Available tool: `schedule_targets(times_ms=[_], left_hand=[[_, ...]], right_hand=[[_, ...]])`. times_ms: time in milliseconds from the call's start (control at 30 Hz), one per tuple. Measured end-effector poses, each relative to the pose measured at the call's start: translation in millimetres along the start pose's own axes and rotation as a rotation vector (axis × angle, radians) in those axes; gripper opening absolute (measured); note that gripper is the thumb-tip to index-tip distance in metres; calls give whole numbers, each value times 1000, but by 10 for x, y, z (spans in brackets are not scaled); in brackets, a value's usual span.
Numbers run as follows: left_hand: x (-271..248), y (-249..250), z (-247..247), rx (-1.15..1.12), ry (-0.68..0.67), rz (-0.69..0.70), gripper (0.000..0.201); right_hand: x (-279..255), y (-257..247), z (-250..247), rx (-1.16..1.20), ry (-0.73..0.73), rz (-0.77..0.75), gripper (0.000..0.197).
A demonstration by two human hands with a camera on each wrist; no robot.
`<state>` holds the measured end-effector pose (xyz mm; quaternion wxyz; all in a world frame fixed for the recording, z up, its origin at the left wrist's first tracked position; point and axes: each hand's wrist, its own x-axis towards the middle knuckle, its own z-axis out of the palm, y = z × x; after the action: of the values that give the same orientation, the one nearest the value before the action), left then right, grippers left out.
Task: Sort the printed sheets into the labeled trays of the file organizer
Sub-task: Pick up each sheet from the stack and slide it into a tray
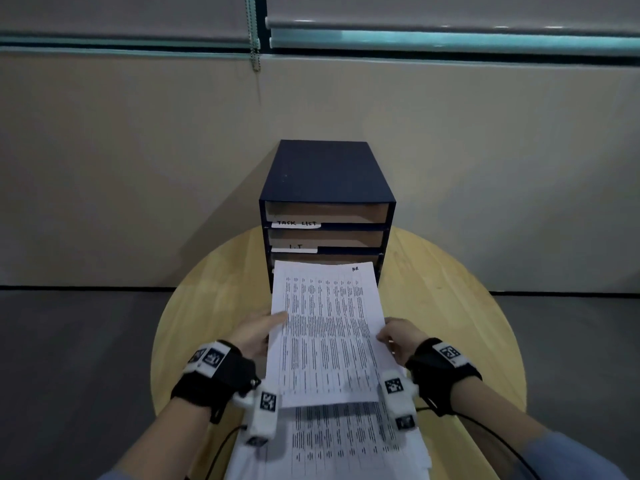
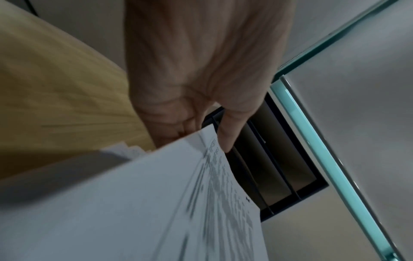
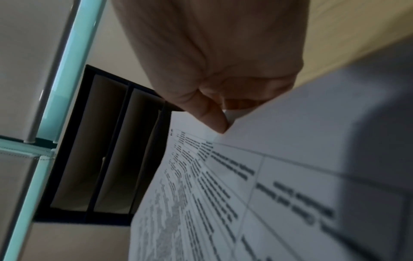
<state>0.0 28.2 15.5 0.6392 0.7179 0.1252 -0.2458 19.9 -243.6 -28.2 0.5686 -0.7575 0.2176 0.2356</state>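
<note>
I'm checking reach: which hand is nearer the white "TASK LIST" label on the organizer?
Left. The white "TASK LIST" label is on the organizer's left front; the left hand holds the printed sheet's left edge below it, the right hand the opposite edge.

We see a round wooden table (image 1: 450, 306) in the middle. Past its far edge there is a plain tan wall (image 1: 138, 168). Above the wall hang two grey window blinds (image 1: 450, 8), and a bead chain (image 1: 255, 46) hangs down between them. Near us, the dark grey floor (image 1: 69, 358) shows on both sides of the table.
</note>
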Motion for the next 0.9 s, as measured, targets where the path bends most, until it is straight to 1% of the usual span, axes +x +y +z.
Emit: schedule_targets(times_ms=[67,100,167,200,267,300,367,433,500,567,600,667,700,733,800,867,900], left_hand=[[-33,-75,-43,54,-105,-45,44],[-21,-108,-65,52,-148,-56,42],[17,-137,-88,-1,-161,-64,28],[33,-145,-79,-20,-141,-49,21],[107,-152,-53,-62,-80,-16,17],[150,-147,-33,-80,-53,-2,18],[286,-157,0,-109,11,15,23],[435,-134,34,-143,65,10,29],[585,-91,53,-177,78,12,32],[723,25,54,-258,77,-1,32],[777,117,43,-302,81,3,29],[920,315,-7,-383,59,37,36],[991,409,-31,-445,37,71,40],[1049,488,-48,-501,18,98,45],[1140,565,-68,-508,47,153,51],[1171,534,-70,-361,161,209,49],[1158,492,-68,-257,225,228,44]], right_hand=[[96,-179,-43,28,3,11,24],[156,-255,-70,51,4,0,25],[212,-384,-113,70,23,-17,20],[223,-428,-121,101,34,-28,18],[137,-444,-122,132,23,-17,15],[55,-437,-108,107,-12,1,12],[-38,-368,-107,-23,-113,41,11],[23,-319,-130,-42,-127,76,15],[183,-354,-118,82,-85,79,12],[351,-474,-95,349,-19,93,10],[414,-557,-72,494,-8,88,10],[500,-752,-29,691,-38,27,11],[543,-838,-16,724,-68,-27,9],[567,-913,9,735,-87,-84,8],[527,-1010,64,690,-112,-155,12],[450,-974,98,591,-129,-158,13],[422,-923,100,496,-120,-147,17]])
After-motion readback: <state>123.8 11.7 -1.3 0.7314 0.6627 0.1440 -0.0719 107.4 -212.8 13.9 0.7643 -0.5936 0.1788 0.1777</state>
